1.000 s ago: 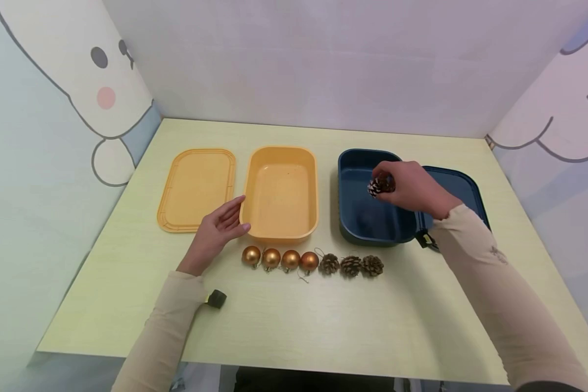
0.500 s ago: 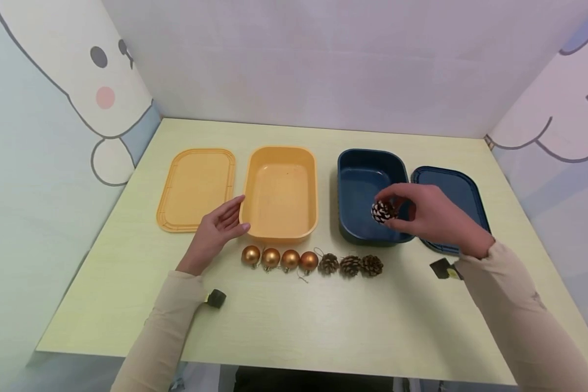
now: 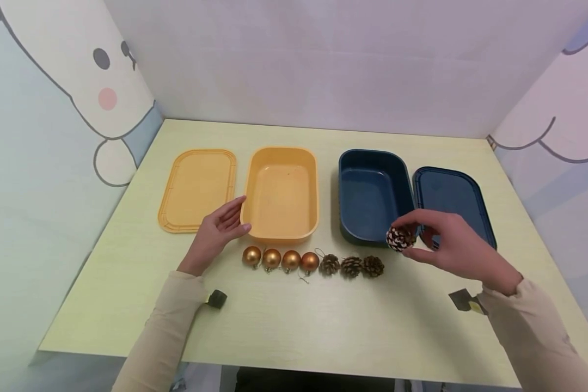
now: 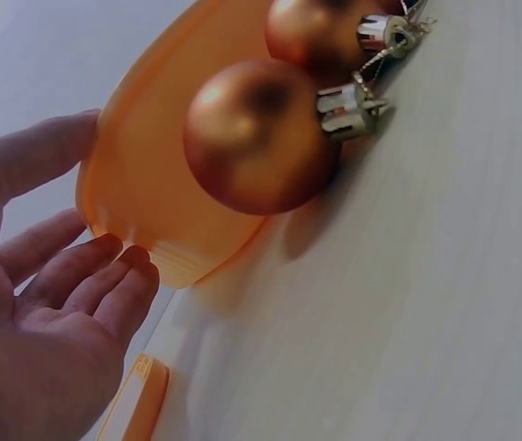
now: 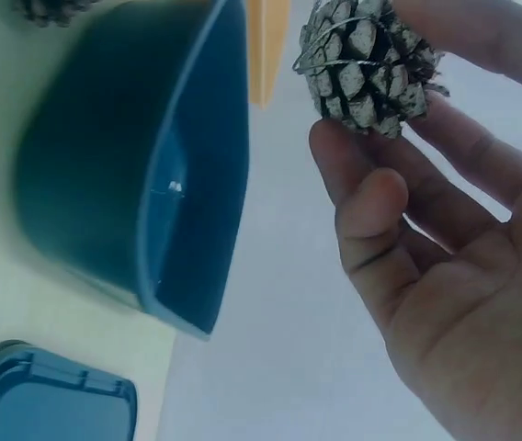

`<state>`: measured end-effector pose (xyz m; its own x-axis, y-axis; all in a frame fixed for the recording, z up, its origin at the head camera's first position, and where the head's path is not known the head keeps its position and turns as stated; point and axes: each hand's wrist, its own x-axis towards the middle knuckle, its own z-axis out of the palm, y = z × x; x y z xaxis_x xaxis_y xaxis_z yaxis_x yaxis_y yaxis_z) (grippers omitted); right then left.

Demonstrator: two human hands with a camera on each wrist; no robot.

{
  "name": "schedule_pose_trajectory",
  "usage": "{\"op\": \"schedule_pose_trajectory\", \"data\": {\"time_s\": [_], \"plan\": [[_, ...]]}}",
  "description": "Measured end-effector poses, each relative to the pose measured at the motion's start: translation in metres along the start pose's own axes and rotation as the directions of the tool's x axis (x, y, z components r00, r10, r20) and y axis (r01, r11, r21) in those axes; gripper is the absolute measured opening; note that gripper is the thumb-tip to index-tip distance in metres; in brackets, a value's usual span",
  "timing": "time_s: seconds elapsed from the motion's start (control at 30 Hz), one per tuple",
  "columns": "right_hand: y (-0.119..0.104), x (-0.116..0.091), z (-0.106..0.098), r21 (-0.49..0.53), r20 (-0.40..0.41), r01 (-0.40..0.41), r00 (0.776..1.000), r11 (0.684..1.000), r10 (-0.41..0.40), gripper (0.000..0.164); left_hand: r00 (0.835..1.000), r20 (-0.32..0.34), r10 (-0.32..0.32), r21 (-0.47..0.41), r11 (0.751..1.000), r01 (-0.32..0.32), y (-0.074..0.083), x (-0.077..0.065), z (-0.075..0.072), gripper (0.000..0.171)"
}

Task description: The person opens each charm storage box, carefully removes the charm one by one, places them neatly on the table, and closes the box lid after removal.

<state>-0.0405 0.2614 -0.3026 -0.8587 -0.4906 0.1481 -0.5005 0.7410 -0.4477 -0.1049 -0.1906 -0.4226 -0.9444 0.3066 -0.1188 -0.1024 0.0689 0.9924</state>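
My right hand (image 3: 448,245) pinches a pine cone (image 3: 400,238) with pale-tipped scales between thumb and fingers, over the near right corner of the navy blue container (image 3: 372,190). In the right wrist view a thin wire or cord loops round this pine cone (image 5: 367,60). My left hand (image 3: 219,231) rests at the left side of the yellow container (image 3: 281,198), its fingers extended and fingertips at the wall. Both containers stand without lids on them. In front of them lies a row of several copper-coloured bauble ornaments (image 3: 271,258) and three pine cones (image 3: 351,267).
The yellow lid (image 3: 198,190) lies flat left of the yellow container. The navy lid (image 3: 453,201) lies right of the navy container, partly behind my right hand. Light panels (image 3: 313,65) enclose the table (image 3: 318,321) at the back and sides.
My right hand has moved from above the inside of the navy container toward the near right, taking the pine cone with it. The left hand has stayed at the yellow container.
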Motion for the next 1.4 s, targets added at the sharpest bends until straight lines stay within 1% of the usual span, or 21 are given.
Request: {"op": "schedule_pose_trajectory", "data": {"time_s": [0.13,0.37,0.5,0.6,0.77,0.87,1.1,1.27,1.4], "plan": [[0.004,-0.011,0.008,0.014,-0.023,-0.001,1.0,1.0,0.002,0.051,1.0,0.0,0.0,0.001,1.0,0.0,0.0,0.0,0.0,0.073],[0.01,-0.027,0.024,0.053,-0.023,-0.041,0.999,0.998,0.043,0.05,1.0,0.001,0.001,0.005,1.0,-0.001,0.001,0.0,0.001,0.073],[0.015,-0.033,0.034,0.063,-0.017,-0.081,0.996,0.995,0.083,0.049,1.0,-0.002,-0.004,0.005,1.0,0.004,0.001,0.0,0.0,0.072],[0.018,-0.037,0.041,0.07,-0.015,-0.096,0.995,0.993,0.098,0.048,1.0,-0.004,-0.007,0.003,1.0,0.007,0.002,0.0,0.0,0.071],[0.023,-0.042,0.054,0.077,-0.044,-0.097,0.994,0.992,0.1,0.048,1.0,-0.003,-0.003,0.001,1.0,0.003,0.001,0.0,0.001,0.071],[0.026,-0.043,0.061,0.076,-0.055,-0.124,0.99,0.989,0.128,0.046,1.0,-0.004,-0.005,-0.001,1.0,0.005,0.001,-0.001,0.001,0.071],[0.031,-0.045,0.071,0.061,-0.018,-0.215,0.976,0.975,0.216,0.043,1.0,-0.003,0.0,0.003,1.0,0.0,0.001,-0.001,0.001,0.071],[0.032,-0.045,0.074,0.085,0.012,-0.256,0.967,0.963,0.256,0.041,1.0,-0.004,0.0,0.002,1.0,0.0,0.003,-0.002,0.002,0.072],[0.033,-0.046,0.074,0.114,0.034,-0.284,0.959,0.952,0.282,0.044,1.0,-0.003,-0.003,0.003,1.0,0.003,0.003,-0.002,0.002,0.071]]}}
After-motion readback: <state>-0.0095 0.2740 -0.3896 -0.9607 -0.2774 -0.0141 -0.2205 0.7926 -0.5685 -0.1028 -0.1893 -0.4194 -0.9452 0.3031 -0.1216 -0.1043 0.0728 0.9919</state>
